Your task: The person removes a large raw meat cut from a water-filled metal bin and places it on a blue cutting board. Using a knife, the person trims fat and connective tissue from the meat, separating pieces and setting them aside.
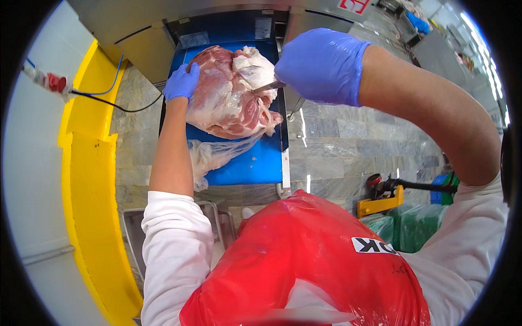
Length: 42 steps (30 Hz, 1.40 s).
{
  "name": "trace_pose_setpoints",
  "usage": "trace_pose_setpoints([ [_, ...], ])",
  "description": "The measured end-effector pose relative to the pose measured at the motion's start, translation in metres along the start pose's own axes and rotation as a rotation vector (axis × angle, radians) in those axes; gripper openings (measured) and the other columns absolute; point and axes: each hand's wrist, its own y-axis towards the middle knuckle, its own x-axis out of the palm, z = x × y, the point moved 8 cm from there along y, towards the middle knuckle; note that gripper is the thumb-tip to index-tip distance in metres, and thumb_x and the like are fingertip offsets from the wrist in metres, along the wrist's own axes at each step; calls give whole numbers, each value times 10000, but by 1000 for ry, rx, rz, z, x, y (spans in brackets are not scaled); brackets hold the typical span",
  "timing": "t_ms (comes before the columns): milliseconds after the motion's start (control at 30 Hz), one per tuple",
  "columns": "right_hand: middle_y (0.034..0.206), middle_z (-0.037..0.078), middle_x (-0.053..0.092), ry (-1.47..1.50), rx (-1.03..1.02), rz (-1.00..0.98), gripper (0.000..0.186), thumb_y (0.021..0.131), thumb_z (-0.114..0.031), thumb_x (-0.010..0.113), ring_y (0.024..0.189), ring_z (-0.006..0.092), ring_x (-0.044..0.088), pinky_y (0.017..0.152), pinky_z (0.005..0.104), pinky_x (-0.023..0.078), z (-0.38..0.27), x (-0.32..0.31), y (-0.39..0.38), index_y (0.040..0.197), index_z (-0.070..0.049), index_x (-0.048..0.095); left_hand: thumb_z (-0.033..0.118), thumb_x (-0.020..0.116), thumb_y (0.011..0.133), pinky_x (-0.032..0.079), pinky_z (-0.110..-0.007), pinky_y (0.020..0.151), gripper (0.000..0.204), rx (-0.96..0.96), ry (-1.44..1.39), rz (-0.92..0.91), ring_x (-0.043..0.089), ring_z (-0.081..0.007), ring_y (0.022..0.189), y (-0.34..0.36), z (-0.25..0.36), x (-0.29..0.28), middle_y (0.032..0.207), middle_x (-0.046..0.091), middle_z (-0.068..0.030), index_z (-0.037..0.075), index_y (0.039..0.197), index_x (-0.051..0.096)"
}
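A large piece of raw meat (215, 100), red with white fat, lies on a blue conveyor belt (247, 175). My left hand (181, 82), in a blue glove, grips its left edge. My right hand (323, 66), also gloved in blue, is closed around a knife (268, 87) at the meat's right side. The handle is hidden in my fist; the blade points left, its tip against the meat beside the white fat. From the meat's near edge trails a whitish, see-through sheet (209, 156), plastic or membrane, I cannot tell which.
Steel machine housing (138, 51) stands behind the belt. A yellow barrier (92, 185) runs along the left wall, with a cable and red plug (56, 82) near it. On the right are a yellow pallet-truck part (380, 204) and green wrapped crates (416, 225).
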Motion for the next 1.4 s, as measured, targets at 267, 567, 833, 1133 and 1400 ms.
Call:
trace_pose_setpoints([
  [267, 947, 199, 772, 42, -22, -396, 240, 963, -89, 671, 840, 359, 746, 773, 442, 586, 25, 15, 48, 1170, -75, 791, 677, 434, 985, 481, -529, 1109, 729, 7, 2, -3, 613, -432, 1322, 0, 0, 0, 1453, 631, -222, 170, 1481, 605],
  [567, 921, 187, 767, 166, 4, -442, 270, 985, -117, 656, 791, 343, 731, 768, 451, 582, 40, 57, 59, 1224, -95, 780, 682, 425, 1013, 481, -510, 1098, 716, -10, -14, 27, 601, -426, 1320, -5, 0, -2, 1432, 640, -224, 152, 1454, 619],
  [833, 896, 204, 713, 383, 123, 33, 771, 862, -40, 634, 689, 372, 721, 601, 492, 580, 2, 175, -71, 1600, -159, 446, 610, 439, 1030, 470, -494, 1115, 677, 77, -131, -31, 604, -440, 1318, 30, -23, 16, 1436, 644, -224, 96, 1419, 647],
  [1133, 842, 132, 666, 546, 266, 332, 812, 899, -43, 617, 625, 301, 681, 522, 419, 549, -12, 255, -108, 1647, -271, 398, 514, 522, 1034, 509, -472, 1046, 570, 158, 12, 89, 659, -403, 1246, 41, -10, 8, 1342, 701, -213, 62, 1335, 697],
  [1400, 861, 138, 684, 462, 281, 364, 758, 907, -56, 621, 650, 306, 696, 548, 430, 558, -14, 241, -129, 1611, -283, 455, 194, 726, 986, 544, -382, 742, 204, 516, -247, 652, 653, -259, 770, -102, 101, -42, 908, 709, -167, -4, 1036, 733],
])
